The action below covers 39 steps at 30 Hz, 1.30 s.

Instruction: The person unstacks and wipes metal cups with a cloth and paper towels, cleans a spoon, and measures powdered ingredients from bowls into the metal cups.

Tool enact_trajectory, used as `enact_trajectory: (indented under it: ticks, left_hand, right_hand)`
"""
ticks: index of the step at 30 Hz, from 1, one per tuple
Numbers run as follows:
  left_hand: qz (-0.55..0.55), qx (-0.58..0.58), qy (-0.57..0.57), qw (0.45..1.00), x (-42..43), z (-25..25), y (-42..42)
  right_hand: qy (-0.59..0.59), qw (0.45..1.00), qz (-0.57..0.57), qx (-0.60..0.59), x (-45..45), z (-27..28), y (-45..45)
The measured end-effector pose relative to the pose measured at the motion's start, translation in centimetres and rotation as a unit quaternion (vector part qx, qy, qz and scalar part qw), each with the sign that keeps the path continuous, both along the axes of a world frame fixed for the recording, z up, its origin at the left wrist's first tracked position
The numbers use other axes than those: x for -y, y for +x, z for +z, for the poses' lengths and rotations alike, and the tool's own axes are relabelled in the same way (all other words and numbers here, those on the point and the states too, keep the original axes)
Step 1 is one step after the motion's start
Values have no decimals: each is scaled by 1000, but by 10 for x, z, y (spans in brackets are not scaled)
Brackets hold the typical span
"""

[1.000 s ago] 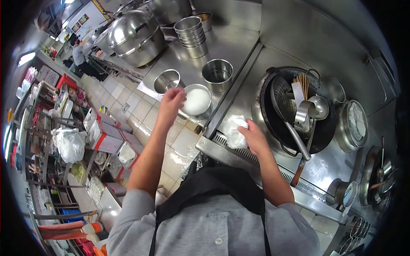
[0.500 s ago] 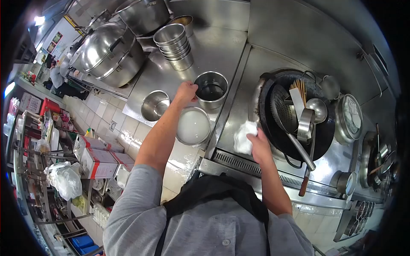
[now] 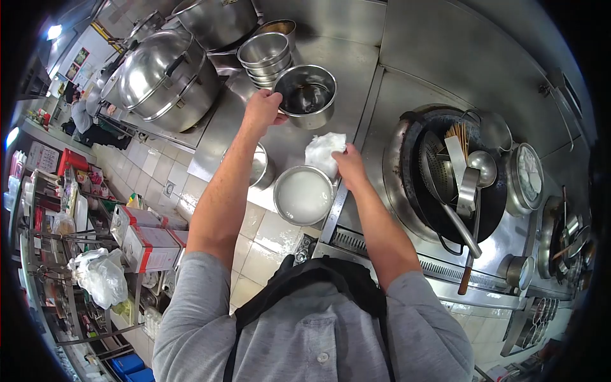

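My left hand grips the rim of a round steel pot with dark liquid in it, raised and slightly tilted over the counter. In my right hand is a bunched white cloth, low over the counter between that pot and another one. This other steel pot stands at the counter's front edge, filled with white, milky liquid. Behind my left forearm another steel pot is partly hidden.
Stacked steel pots and a large lidded pot stand at the back left. On the right, a black wok holds a perforated ladle and other utensils. A shelf with boxes is at the left.
My left hand has lifted the pot with dark liquid up and to the left, towards the stack. My right hand has brought the cloth leftward and forward, from the stove edge to the counter.
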State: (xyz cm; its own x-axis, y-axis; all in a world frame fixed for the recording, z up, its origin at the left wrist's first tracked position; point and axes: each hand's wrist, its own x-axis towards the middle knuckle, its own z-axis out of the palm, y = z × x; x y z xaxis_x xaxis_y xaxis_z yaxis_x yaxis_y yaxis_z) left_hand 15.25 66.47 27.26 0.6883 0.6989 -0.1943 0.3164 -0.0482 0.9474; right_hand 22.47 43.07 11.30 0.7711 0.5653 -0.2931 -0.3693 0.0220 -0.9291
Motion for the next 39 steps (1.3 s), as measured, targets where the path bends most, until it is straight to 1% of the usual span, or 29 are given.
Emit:
enact_trajectory:
  ticks: [1, 2, 3, 6, 9, 12, 13, 14, 16, 17, 20, 23, 26, 28, 31, 32, 35, 38, 39]
  left_hand:
    - [0, 5, -4, 1000, -1, -4, -3]
    - [0, -1, -4, 1000, -2, -8, -5]
    - [1, -6, -4, 1000, 0, -11, -10]
    - [0, -19, -9, 1000, 5, -23, -21]
    - [-18, -29, -20, 999, 11, -38, -27]
    - [-35, -27, -28, 999, 17, -51, -30]
    - [-39, -26, -33, 998, 19, -55, -30]
    - [-43, -30, -32, 998, 20, -60, -32]
    - [-56, -35, -30, 997, 25, -62, -31]
    - [-59, -42, -31, 997, 27, -63, -29]
    - [-70, -60, -24, 995, 27, -69, -28]
    - [-92, -76, -5, 993, 27, -73, -28]
    - [-106, -86, 1, 991, 30, -81, -29]
    - [-108, -87, -8, 990, 29, -90, -32]
    - [-110, -70, -66, 989, 29, -100, -35]
    - [-115, -73, -68, 988, 29, -103, -35]
    - [-126, -79, -69, 986, 29, -108, -35]
    - [-132, -78, -70, 986, 27, -111, -33]
    - [-136, -76, -80, 985, 25, -110, -33]
  right_hand:
    - [-142, 979, 8, 143, 7, -6, 1]
    - [-279, 918, 15, 282, 12, -12, 1]
    - [-289, 876, -96, 375, 17, -28, -8]
    - [-290, 841, -2, 456, 37, 7, -22]
    - [-224, 766, 80, 598, 36, -2, -24]
    - [-209, 855, 3, 474, 29, -7, -9]
    - [-152, 911, -62, 377, 28, -7, -4]
    - [-129, 944, -47, 299, 29, -7, 0]
    - [-79, 987, -21, 138, 38, 29, 2]
    - [-74, 990, -4, 116, 43, 58, -6]
    - [-133, 977, 14, 166, 43, 30, 9]
    - [-62, 997, -39, 2, 42, 44, -2]
    - [-58, 998, -30, 8, 40, 43, -2]
    - [-71, 996, -13, 44, 38, 44, -3]
    - [-94, 993, 2, 75, 36, 42, -7]
    - [-103, 991, 5, 82, 36, 40, -8]
    - [-100, 994, -25, 47, 36, 41, -12]
    - [-66, 997, -24, 15, 35, 40, -11]
    - [-80, 996, -20, 25, 33, 41, -10]
